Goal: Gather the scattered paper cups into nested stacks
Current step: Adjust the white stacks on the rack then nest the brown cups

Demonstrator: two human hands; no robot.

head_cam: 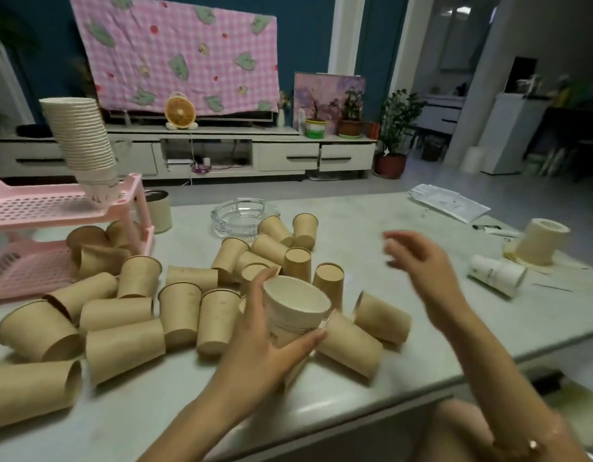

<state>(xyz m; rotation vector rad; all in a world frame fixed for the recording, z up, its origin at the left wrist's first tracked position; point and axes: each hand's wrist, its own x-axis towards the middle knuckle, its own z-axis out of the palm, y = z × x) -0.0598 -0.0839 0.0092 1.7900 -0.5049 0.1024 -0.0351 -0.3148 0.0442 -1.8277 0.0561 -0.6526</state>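
Note:
Several brown paper cups (125, 348) lie scattered, tipped and upside down, over the middle and left of the grey table (405, 331). My left hand (261, 348) grips a short white cup stack (293, 311), mouth up, above the pile. My right hand (418, 261) hovers blurred to the right of it, fingers loosely spread and holding nothing. A tall leaning stack of white cups (83, 145) stands on the pink rack's top shelf. A lone white cup (498, 275) lies on its side at the right.
A pink two-tier rack (31, 208) stands at the left, with a few brown cups on its lower shelf. A glass ashtray (241, 218) and a tin can (158, 210) are behind the pile. An upturned cream container (538, 241) and papers (448, 201) lie at the right.

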